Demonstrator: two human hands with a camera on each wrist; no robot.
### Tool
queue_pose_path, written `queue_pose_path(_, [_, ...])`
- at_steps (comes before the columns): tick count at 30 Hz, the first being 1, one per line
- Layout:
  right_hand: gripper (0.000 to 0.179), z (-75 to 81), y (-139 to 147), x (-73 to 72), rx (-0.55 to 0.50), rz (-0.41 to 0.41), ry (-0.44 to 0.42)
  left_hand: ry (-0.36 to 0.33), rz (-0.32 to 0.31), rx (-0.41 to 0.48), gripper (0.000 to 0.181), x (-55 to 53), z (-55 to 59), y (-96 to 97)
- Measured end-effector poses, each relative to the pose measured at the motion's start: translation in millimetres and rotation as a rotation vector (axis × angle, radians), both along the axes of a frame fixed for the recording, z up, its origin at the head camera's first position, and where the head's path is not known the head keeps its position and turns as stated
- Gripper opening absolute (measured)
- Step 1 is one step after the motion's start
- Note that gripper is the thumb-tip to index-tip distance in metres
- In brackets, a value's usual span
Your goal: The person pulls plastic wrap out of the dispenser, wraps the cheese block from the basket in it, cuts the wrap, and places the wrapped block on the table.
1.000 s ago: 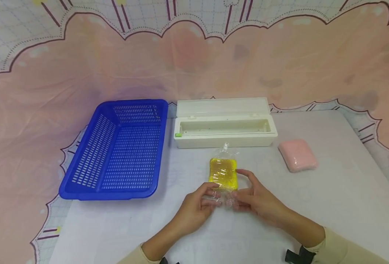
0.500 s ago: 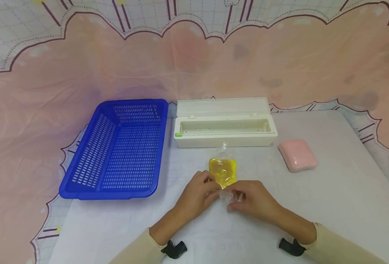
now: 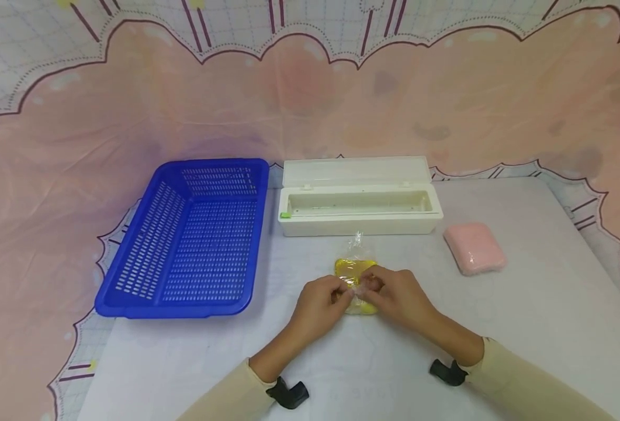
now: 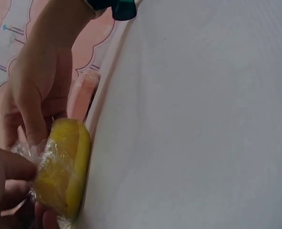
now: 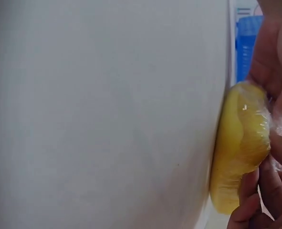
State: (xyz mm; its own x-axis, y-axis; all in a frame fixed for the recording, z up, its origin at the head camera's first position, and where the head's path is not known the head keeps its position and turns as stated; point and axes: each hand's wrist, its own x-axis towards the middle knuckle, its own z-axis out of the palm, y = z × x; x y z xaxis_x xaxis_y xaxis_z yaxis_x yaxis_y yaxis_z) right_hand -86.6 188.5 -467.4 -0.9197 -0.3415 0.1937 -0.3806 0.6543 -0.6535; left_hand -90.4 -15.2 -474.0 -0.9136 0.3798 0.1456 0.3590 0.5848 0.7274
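A yellow, translucent bar that looks like soap [image 3: 349, 267] lies on the white surface, wrapped in clear plastic film [image 3: 359, 248]. The film's far end sticks out loosely beyond the bar. Over the near half of the bar, my left hand [image 3: 316, 309] and right hand [image 3: 407, 301] meet, each pinching the near end of the film with thumb and fingers. That end is folded up over the top of the bar. In the left wrist view, crinkled film [image 4: 28, 151] bunches between both hands. From the right wrist, the bar [image 5: 232, 133] shows its rounded side, flat on the surface.
Behind the bar stands a long white box [image 3: 362, 225], its lid raised. A blue perforated basket [image 3: 175, 309] is at the left. To the right lies a pink block [image 3: 475, 247] in clear wrap. A patterned pink curtain [image 3: 310, 111] hangs behind.
Both hands have moved inward and away from me over the bar. The near film end, earlier loose in front of it, is now pulled up onto its top.
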Motion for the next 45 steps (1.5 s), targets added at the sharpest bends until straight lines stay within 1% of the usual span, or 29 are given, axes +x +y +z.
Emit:
queue_pose_path(2, [0.023,0.8,0.3,-1.2,0.019,-0.014,0.024,0.038,0.028,-0.021,0.01,0.4,-0.3,3.3])
queue_pose_path(5, [0.022,2.3,3.9,-2.0,0.046,0.01,0.074,0.1,0.041,-0.024,0.011,1.8,-0.3,5.3])
queue_pose_path(7, [0.018,2.6,7.6,-2.5,0.083,0.052,0.13,0.139,0.029,-0.041,0.01,3.0,-0.8,4.5])
queue_pose_path(9, [0.015,4.0,12.4,-2.4,0.146,0.106,0.187,0.174,0.001,-0.081,0.01,4.9,0.4,2.3])
queue_pose_path(11, [0.016,6.0,17.6,-1.9,0.249,0.162,0.25,0.209,-0.048,-0.169,0.011,7.6,2.9,-1.5])
queue_pose_path(13, [0.022,9.3,23.0,0.3,0.362,0.211,0.309,0.266,-0.107,-0.297,0.018,11.3,5.0,-6.1])
queue_pose_path(16, [0.034,14.2,30.0,6.4,0.512,0.269,0.362,0.358,-0.181,-0.489,0.033,19.5,7.9,-12.9])
queue_pose_path(18, [0.042,15.5,32.9,10.9,0.577,0.295,0.372,0.426,-0.221,-0.584,0.04,26.2,9.4,-16.5])
queue_pose_path(20, [0.049,15.2,34.8,14.6,0.614,0.317,0.375,0.472,-0.263,-0.642,0.045,32.8,11.9,-18.6])
queue_pose_path(21, [0.051,14.5,35.3,15.8,0.622,0.325,0.377,0.485,-0.282,-0.667,0.046,35.7,12.5,-19.1])
queue_pose_path(23, [0.053,12.9,36.0,17.1,0.629,0.334,0.39,0.487,-0.312,-0.708,0.048,40.2,13.6,-19.6])
queue_pose_path(24, [0.053,11.8,36.5,17.3,0.628,0.335,0.399,0.474,-0.32,-0.725,0.049,41.7,14.1,-19.5])
queue_pose_path(26, [0.055,10.4,37.6,17.4,0.626,0.33,0.412,0.436,-0.322,-0.755,0.053,43.3,14.1,-19.2])
queue_pose_path(28, [0.057,8.8,38.8,17.2,0.628,0.322,0.412,0.392,-0.312,-0.764,0.057,43.4,13.7,-18.6])
queue_pose_path(31, [0.058,6.4,39.7,16.8,0.628,0.319,0.378,0.348,-0.311,-0.765,0.062,41.4,11.9,-17.7])
queue_pose_path(35, [0.057,6.0,38.1,17.2,0.623,0.323,0.315,0.31,-0.328,-0.769,0.061,36.7,10.9,-18.2])
queue_pose_path(37, [0.058,7.6,36.3,18.0,0.598,0.324,0.278,0.302,-0.321,-0.768,0.058,34.2,12.0,-19.6])
queue_pose_path(39, [0.058,10.5,34.5,20.0,0.548,0.326,0.226,0.311,-0.277,-0.764,0.052,31.9,13.4,-21.5])
queue_pose_path(41, [0.058,13.1,32.6,22.8,0.483,0.334,0.169,0.32,-0.196,-0.743,0.048,30.5,14.5,-22.9])
queue_pose_path(42, [0.057,14.4,31.8,24.5,0.446,0.341,0.142,0.323,-0.146,-0.721,0.047,30.1,14.2,-23.2])
queue_pose_path(44, [0.056,17.0,30.6,28.4,0.389,0.348,0.095,0.321,-0.044,-0.649,0.046,30.1,13.0,-22.3])
queue_pose_path(45, [0.055,18.3,30.1,30.1,0.368,0.347,0.08,0.314,-0.005,-0.601,0.048,30.1,12.4,-21.0])
